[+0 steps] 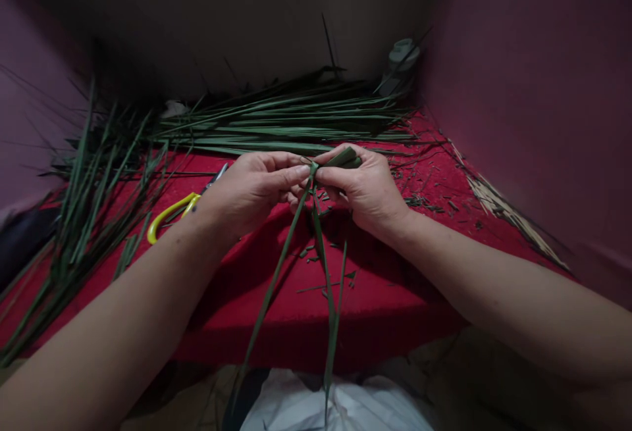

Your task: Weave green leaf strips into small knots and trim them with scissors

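Note:
Between both hands, above the red cloth, is a small piece of folded green leaf strips [314,169]. My left hand [266,184] pinches its knotted middle between thumb and fingers. From the right side my right hand [363,184] grips the same piece, and a folded leaf end sticks up past its thumb. Long loose strip ends [326,266] hang down from the piece toward my lap. Yellow-handled scissors [170,215] lie beside my left wrist, their blades partly covered by it. Some of my fingertips are hidden behind the leaf.
A pile of long green leaves [276,122] lies along the back, with another bunch [83,220] at the left. Leaf scraps [419,202] are scattered over the red cloth [380,306]. A pale bottle [401,66] stands at the back right, and thin sticks [513,217] lie along the right edge.

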`<state>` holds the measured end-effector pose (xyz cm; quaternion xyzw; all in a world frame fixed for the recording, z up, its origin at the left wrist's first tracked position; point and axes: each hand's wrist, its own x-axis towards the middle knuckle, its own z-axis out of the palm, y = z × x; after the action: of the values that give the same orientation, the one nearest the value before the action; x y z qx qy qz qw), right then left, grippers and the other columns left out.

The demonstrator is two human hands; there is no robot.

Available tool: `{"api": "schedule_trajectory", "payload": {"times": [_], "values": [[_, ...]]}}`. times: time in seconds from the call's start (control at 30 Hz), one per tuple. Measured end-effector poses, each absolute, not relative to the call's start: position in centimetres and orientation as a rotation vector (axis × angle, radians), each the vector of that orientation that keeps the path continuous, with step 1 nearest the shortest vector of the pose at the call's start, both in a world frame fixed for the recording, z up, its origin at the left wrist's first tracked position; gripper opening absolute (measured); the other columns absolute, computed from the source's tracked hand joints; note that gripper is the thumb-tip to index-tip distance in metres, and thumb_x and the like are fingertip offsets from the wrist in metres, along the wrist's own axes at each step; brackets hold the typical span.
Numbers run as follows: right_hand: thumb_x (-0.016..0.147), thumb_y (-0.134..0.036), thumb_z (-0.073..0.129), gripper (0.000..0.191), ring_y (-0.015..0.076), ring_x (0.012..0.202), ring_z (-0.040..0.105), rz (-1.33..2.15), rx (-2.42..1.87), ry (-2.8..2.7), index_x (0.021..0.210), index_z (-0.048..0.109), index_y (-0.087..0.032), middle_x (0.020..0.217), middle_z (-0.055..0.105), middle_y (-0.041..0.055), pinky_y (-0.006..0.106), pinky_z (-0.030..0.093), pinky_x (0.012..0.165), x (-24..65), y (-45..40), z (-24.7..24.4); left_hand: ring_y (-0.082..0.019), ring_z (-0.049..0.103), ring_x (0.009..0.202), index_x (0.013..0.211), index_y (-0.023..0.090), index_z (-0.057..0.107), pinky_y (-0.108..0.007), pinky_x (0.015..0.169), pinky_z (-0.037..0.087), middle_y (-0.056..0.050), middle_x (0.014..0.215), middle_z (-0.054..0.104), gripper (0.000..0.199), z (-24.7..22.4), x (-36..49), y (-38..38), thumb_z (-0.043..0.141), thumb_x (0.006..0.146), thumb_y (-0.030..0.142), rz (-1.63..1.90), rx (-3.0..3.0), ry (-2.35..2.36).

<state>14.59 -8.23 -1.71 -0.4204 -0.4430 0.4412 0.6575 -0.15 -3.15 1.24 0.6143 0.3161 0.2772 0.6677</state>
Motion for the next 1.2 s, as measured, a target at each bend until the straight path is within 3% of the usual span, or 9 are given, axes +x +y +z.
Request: {"api": "schedule_trajectory", "payload": {"times": [0.13, 0.37, 0.5, 0.67, 0.87, 1.2], "values": [[0.063, -0.013, 0.064, 0.008, 0.0054, 0.043, 0.037, 0.994, -0.958, -0.96, 0.068, 0.06, -0.018, 0.051, 0.046, -0.0059, 0.019, 0.029, 0.04, 14.6, -8.1, -1.6, -0.009, 0.057, 0.056, 0.08, 0.012, 0.069, -0.02, 0.055, 0.046, -0.003, 0.071, 0.065, 0.019, 1.6, 0.0, -3.7, 0.075, 0.063, 0.017, 0.654, 1.412, 0.755], [0.06, -0.009, 0.061, 0.015, 0.0045, 0.041, 0.038, 1.228, -0.908, -0.801, 0.072, 0.06, -0.017, 0.051, 0.047, -0.0061, 0.018, 0.026, 0.036, 14.9, -8.1, -1.3, -0.013, 0.061, 0.076, 0.088, 0.014, 0.072, -0.023, 0.071, 0.048, -0.004, 0.087, 0.07, 0.024, 1.6, 0.2, -3.9, 0.072, 0.064, 0.011, 0.67, 1.539, 0.755], [0.06, -0.008, 0.061, 0.018, 0.0039, 0.039, 0.039, 1.343, -0.871, -0.76, 0.076, 0.06, -0.015, 0.05, 0.048, -0.0061, 0.016, 0.021, 0.034, 15.2, -7.8, -1.3, -0.016, 0.063, 0.078, 0.09, 0.016, 0.072, -0.025, 0.069, 0.05, -0.004, 0.087, 0.07, 0.025, 1.4, -0.2, -3.5, 0.071, 0.066, 0.011, 0.636, 1.564, 0.707], [0.059, -0.008, 0.061, 0.019, 0.004, 0.038, 0.039, 1.378, -0.84, -0.774, 0.077, 0.061, -0.015, 0.051, 0.05, -0.0056, 0.016, 0.02, 0.032, 15.3, -7.7, -1.4, -0.016, 0.063, 0.074, 0.092, 0.017, 0.071, -0.024, 0.064, 0.05, -0.004, 0.082, 0.069, 0.027, 1.3, -0.7, -3.1, 0.072, 0.066, 0.013, 0.594, 1.571, 0.702], [0.06, -0.006, 0.057, 0.02, 0.0039, 0.037, 0.038, 1.393, -0.809, -0.774, 0.078, 0.061, -0.015, 0.048, 0.049, -0.0064, 0.015, 0.022, 0.032, 15.4, -7.8, -1.3, -0.008, 0.056, 0.057, 0.088, 0.016, 0.07, -0.02, 0.057, 0.047, 0.0, 0.074, 0.066, 0.022, 1.3, -1.1, -2.8, 0.072, 0.066, 0.017, 0.656, 1.582, 0.777], [0.06, -0.007, 0.059, 0.022, 0.0046, 0.037, 0.039, 1.395, -0.829, -0.834, 0.081, 0.06, -0.015, 0.048, 0.049, -0.0063, 0.016, 0.025, 0.033, 15.4, -7.6, -1.5, -0.011, 0.057, 0.053, 0.078, 0.013, 0.067, -0.022, 0.053, 0.046, -0.003, 0.062, 0.063, 0.016, 1.3, -0.5, -3.6, 0.07, 0.069, 0.025, 0.713, 1.571, 0.798]]}}
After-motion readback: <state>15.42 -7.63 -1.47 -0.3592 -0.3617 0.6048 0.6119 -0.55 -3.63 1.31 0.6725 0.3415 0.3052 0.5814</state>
